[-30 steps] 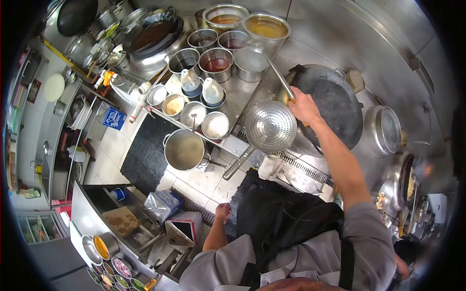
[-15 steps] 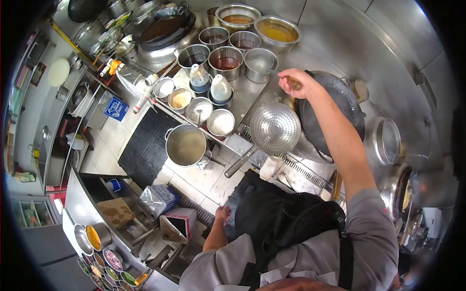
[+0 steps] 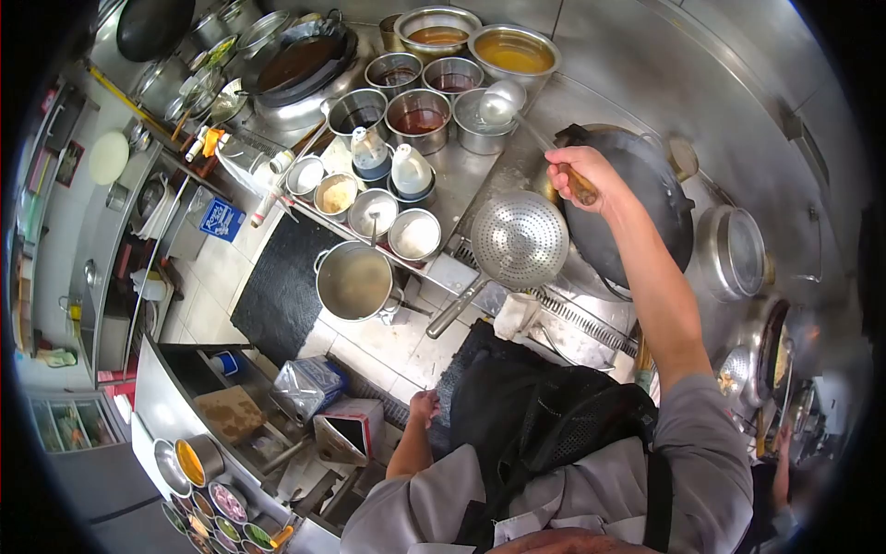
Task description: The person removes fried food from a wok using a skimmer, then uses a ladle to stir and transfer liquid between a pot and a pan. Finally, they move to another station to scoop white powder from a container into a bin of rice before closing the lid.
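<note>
My right hand [image 3: 592, 182] is closed round the wooden handle of a ladle [image 3: 499, 107]. The ladle's bowl hangs above a steel pot of clear liquid [image 3: 482, 131]. Beneath my right forearm sits a dark wok [image 3: 637, 208], largely covered by the arm. Left of it lies a perforated strainer [image 3: 520, 238], its metal handle pointing toward the floor. My left hand [image 3: 425, 407] hangs low by my apron, fingers curled, and no object shows in it.
Steel pots of dark and red sauce [image 3: 418, 120] and bowls of white powder [image 3: 414, 234] line the counter. A pot of cloudy liquid [image 3: 354, 280] stands at its front edge. Tins [image 3: 347, 431] stand at lower left. Another person's arm [image 3: 782, 466] shows at far right.
The ladle has risen, and its bowl now shows above the clear-liquid pot. My right hand has shifted slightly right and down. Another person's arm has appeared at the right edge.
</note>
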Available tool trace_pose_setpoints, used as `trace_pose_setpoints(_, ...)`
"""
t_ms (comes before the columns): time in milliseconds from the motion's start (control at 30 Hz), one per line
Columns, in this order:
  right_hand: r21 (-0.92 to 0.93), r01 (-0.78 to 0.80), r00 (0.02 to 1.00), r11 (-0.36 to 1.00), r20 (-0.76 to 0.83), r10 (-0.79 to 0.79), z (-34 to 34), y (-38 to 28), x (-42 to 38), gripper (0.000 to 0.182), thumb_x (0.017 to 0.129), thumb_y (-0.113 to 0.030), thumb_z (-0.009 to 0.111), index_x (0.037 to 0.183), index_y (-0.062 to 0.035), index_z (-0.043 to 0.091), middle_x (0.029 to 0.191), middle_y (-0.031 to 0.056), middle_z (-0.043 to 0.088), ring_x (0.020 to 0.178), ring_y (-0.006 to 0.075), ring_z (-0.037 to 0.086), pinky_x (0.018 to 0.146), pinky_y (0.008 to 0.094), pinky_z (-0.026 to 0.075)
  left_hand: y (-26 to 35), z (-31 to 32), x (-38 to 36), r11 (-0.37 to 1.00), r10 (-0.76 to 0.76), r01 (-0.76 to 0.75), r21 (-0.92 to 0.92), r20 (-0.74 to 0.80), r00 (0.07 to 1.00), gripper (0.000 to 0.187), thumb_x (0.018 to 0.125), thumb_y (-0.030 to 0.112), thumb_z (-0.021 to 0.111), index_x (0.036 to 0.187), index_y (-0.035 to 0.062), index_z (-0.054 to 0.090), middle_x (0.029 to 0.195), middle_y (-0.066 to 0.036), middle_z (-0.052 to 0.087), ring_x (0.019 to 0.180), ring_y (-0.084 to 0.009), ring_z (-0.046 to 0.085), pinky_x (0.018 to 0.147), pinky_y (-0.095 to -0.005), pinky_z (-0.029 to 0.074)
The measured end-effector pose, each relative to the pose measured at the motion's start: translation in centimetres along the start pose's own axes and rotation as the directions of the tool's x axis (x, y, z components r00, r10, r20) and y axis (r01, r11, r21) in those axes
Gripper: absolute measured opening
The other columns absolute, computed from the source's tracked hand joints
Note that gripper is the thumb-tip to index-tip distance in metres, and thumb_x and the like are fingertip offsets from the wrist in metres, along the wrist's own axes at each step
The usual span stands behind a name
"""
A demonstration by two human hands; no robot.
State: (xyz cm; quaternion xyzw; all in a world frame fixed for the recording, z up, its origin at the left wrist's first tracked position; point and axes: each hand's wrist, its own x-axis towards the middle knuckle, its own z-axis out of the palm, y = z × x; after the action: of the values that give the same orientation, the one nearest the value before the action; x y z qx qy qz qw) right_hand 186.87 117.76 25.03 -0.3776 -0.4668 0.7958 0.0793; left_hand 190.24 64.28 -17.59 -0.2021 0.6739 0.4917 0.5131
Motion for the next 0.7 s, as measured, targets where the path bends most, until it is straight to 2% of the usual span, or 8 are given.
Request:
trace_pose_setpoints(233, -0.474, 0.214, 0.958, 0.854, -0.067, -0.278, -0.3, 1.5, -3.1, 0.014, 0.091, -0.013, 0.065, 0.093, -0.0012, 0.057, 0.067, 0.0033, 0.056, 0.050, 0.0106, 0.055, 0.041, 0.0290, 0.044, 1.8, 0.2, -0.3, 1.000, 0.005, -0.005, -0.007, 0.048, 0.999, 0.020, 0.094, 0.017, 0.060, 0.085, -0.0001, 0.061, 0.068, -0.006, 0.058, 0.047, -0.0108, 0.048, 0.035, -0.0240, 0.031)
trace_pose_setpoints(267, -0.623, 0.200, 0.945, 0.756, -0.082, -0.317, -0.9, 2.2, -2.9, 0.030, 0.090, -0.014, 0.064, 0.114, 0.0028, 0.059, 0.076, 0.0135, 0.067, 0.060, 0.0240, 0.066, 0.054, 0.0380, 0.053, 2.0, 0.4, -0.5, 1.000, -0.002, 0.002, -0.003, 0.041, 0.999, 0.019, 0.093, 0.017, 0.060, 0.085, -0.0001, 0.061, 0.068, -0.006, 0.058, 0.046, -0.0109, 0.048, 0.035, -0.0244, 0.031)
trace_pose_setpoints(300, -0.620, 0.202, 0.943, 0.758, -0.086, -0.322, -1.5, 3.4, -2.6, 0.030, 0.090, -0.014, 0.064, 0.114, 0.0028, 0.059, 0.076, 0.0135, 0.067, 0.060, 0.0240, 0.066, 0.054, 0.0380, 0.053, 2.3, 0.7, -0.6, 1.000, 0.002, -0.002, 0.003, 0.043, 0.999, 0.019, 0.093, 0.017, 0.060, 0.085, -0.0001, 0.061, 0.068, -0.006, 0.058, 0.046, -0.0109, 0.048, 0.035, -0.0244, 0.031)
trace_pose_setpoints(367, -0.896, 0.192, 0.817, 0.401, -0.081, -0.572, -1.9, 5.2, -3.1, 0.049, 0.089, -0.015, 0.064, 0.134, 0.0000, 0.053, 0.095, 0.0241, 0.072, 0.083, 0.0393, 0.071, 0.077, 0.0449, 0.056, 2.4, 1.0, -0.7, 0.999, 0.029, -0.030, 0.020, 0.025, 0.999, 0.018, 0.091, 0.016, 0.059, 0.083, 0.0003, 0.061, 0.068, -0.006, 0.058, 0.047, -0.0112, 0.049, 0.035, -0.0249, 0.032)
trace_pose_setpoints(400, -0.921, 0.160, 0.821, 0.356, -0.076, -0.566, -2.6, 5.6, -3.4, 0.059, 0.089, -0.016, 0.064, 0.144, -0.0052, 0.047, 0.108, 0.0279, 0.068, 0.101, 0.0467, 0.065, 0.092, 0.0482, 0.050, 2.3, 1.2, -0.8, 0.999, 0.028, -0.029, 0.033, 0.031, 0.999, 0.018, 0.091, 0.016, 0.059, 0.083, 0.0003, 0.061, 0.068, -0.006, 0.058, 0.047, -0.0112, 0.049, 0.035, -0.0249, 0.032)
trace_pose_setpoints(467, -0.918, 0.171, 0.807, 0.358, -0.078, -0.585, -4.2, 6.8, -4.2, 0.058, 0.089, -0.017, 0.064, 0.144, -0.0058, 0.048, 0.105, 0.0277, 0.068, 0.099, 0.0462, 0.065, 0.090, 0.0483, 0.051, 2.5, 2.0, -0.8, 0.999, 0.036, -0.038, -0.031, -0.055, 0.998, 0.015, 0.089, 0.013, 0.057, 0.081, 0.0012, 0.061, 0.064, -0.005, 0.056, 0.044, -0.0115, 0.047, 0.035, -0.0251, 0.031)
trace_pose_setpoints(600, -0.886, 0.165, 0.772, 0.434, -0.158, -0.616, -8.5, 9.8, -10.2, 0.056, 0.090, -0.019, 0.065, 0.142, -0.0070, 0.049, 0.098, 0.0282, 0.068, 0.092, 0.0464, 0.066, 0.083, 0.0486, 0.052, 2.5, 1.3, -0.7, 1.000, 0.018, -0.019, 0.006, 0.063, 0.998, 0.009, 0.085, 0.008, 0.055, 0.078, 0.0033, 0.060, 0.069, -0.006, 0.057, 0.048, -0.0112, 0.049, 0.037, -0.0245, 0.034)
trace_pose_setpoints(700, -0.902, 0.088, 0.713, 0.422, -0.239, -0.659, -13.5, 13.6, -15.2, 0.055, 0.091, -0.019, 0.065, 0.142, -0.0055, 0.049, 0.097, 0.0275, 0.068, 0.091, 0.0469, 0.066, 0.081, 0.0492, 0.051, 1.5, 1.0, 0.7, 0.999, -0.034, 0.032, 0.031, 0.055, 0.998, 0.010, 0.092, 0.013, 0.054, 0.089, 0.0047, 0.059, 0.071, -0.005, 0.057, 0.049, -0.0108, 0.050, 0.034, -0.0243, 0.032)
